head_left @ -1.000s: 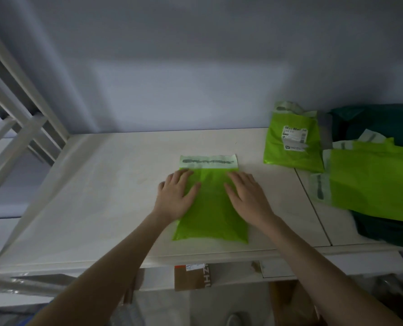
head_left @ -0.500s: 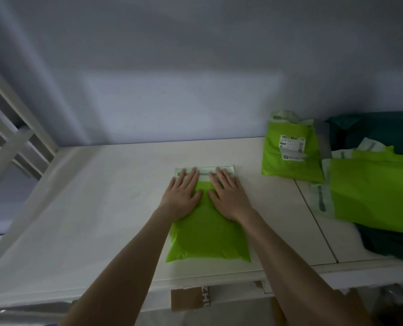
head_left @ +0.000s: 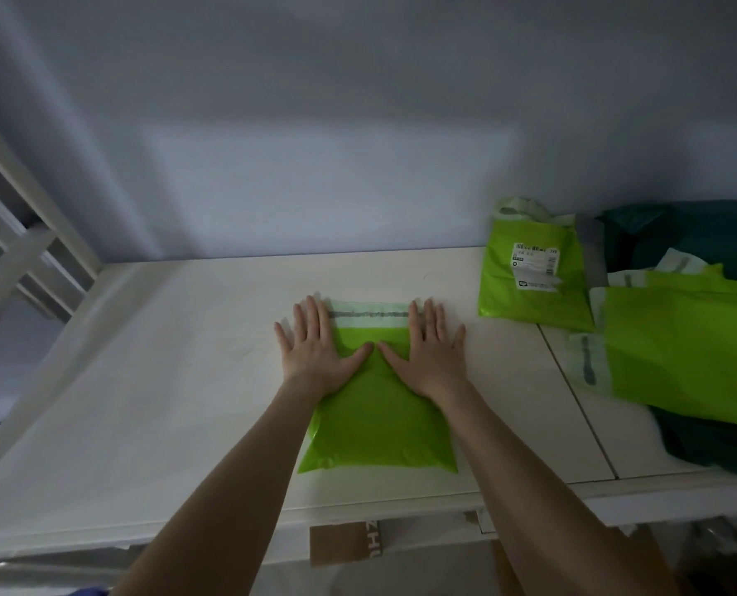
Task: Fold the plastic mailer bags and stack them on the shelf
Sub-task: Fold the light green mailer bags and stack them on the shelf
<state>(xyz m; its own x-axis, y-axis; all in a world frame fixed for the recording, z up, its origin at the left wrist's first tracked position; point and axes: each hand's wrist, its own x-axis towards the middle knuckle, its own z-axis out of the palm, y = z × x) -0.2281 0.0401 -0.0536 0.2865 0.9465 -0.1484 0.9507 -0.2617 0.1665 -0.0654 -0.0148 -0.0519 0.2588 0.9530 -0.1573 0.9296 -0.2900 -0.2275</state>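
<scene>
Both flat hands, left hand (head_left: pixel 315 350) and right hand (head_left: pixel 431 354), fingers straight, press the green mailer bag (head_left: pixel 379 423).

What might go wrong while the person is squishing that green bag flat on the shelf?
1. The left hand and right hand press only the far end of the green mailer bag. Its puffy near end may trap air and spring back, spoiling the fold.
2. The bag's near edge lies close to the shelf front, so the slippery plastic could slide off.
3. The loose pile of green mailers on the right looks untidy and could slump into the work space.
</scene>
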